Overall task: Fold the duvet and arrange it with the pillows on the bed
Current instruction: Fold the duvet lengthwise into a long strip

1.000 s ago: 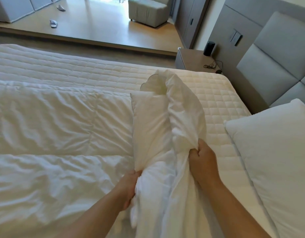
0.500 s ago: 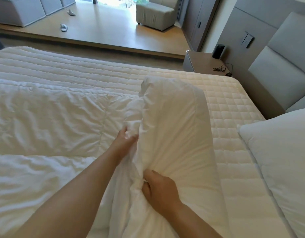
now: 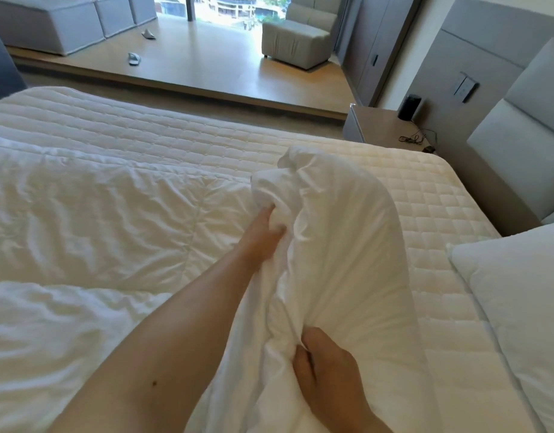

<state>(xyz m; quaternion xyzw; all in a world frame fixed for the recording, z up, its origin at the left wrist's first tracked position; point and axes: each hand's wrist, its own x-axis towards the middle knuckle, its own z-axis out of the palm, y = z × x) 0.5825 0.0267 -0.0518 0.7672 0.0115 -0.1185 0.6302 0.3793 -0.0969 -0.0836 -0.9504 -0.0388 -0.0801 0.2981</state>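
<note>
**Two hands bunching a raised fold of duvet**

Two bare arms reach out in front of me over the bed (image 3: 441, 195), whose quilted mattress cover shows bare along the far side and toward the headboard (image 3: 519, 126). The white duvet (image 3: 91, 220) covers the left and near part of the bed, wrinkled and lying in broad layers. I see one part of it drawn up into a tall, rounded fold (image 3: 341, 245) standing between my hands, its top curling over at the far end.

A white pillow (image 3: 519, 292) lies at the right edge of my view, near the headboard end, just beside the raised fold but not touching it as far as I can tell.

My left arm stretches long and nearly straight from the lower left, across the flat duvet. The left hand (image 3: 263, 232) is at the far, left face of the fold, fingers curled into the cloth and gripping a gather of it; the fingertips are buried in the fabric.

My right forearm comes up from the bottom edge. The right hand (image 3: 328, 367) sits at the near base of the fold, back of the hand toward me, fingers and thumb closed tight on a bunch of duvet so that creases fan out from the grip.

Beyond the bed stands a bedside bench (image 3: 382, 126) carrying a small dark speaker (image 3: 409, 107) and a coiled cable (image 3: 414, 138). Farther off are an armchair (image 3: 297, 35) and slippers (image 3: 134, 58) on the wooden floor.
</note>
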